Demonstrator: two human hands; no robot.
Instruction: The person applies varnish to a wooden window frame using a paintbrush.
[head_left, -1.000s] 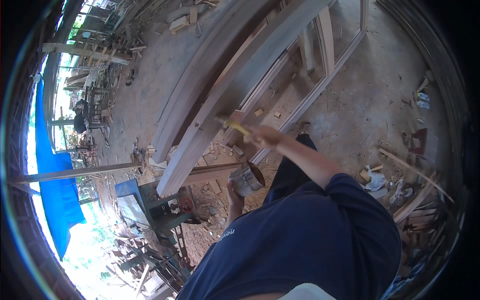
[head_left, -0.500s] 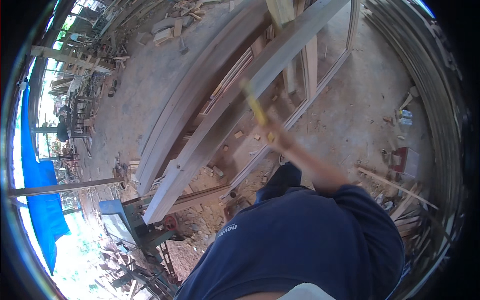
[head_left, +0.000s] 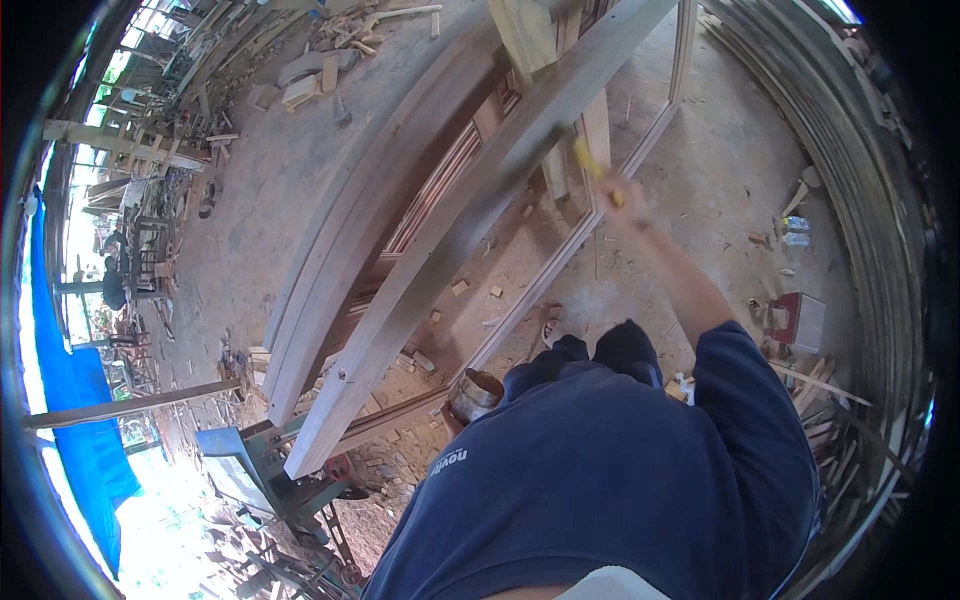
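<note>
My right hand is closed on a blurred yellow-handled brush, held out beside the right face of a long pale wooden beam; whether it touches the wood I cannot tell. My left hand, mostly hidden by my dark blue shirt, holds a weathered tin can low by my waist. More long planks lie parallel at the beam's left. Behind the brush are a short pale timber and wooden frame rails.
A green machine stands at lower left, near a horizontal post and blue tarp. Scrap wood lies on the concrete floor. Long boards line the right, near a red-and-white box and bottles.
My right hand with the brush has moved up and to the right along the beam. The can in my left hand has dropped lower, partly behind my shirt, and my view has shifted.
</note>
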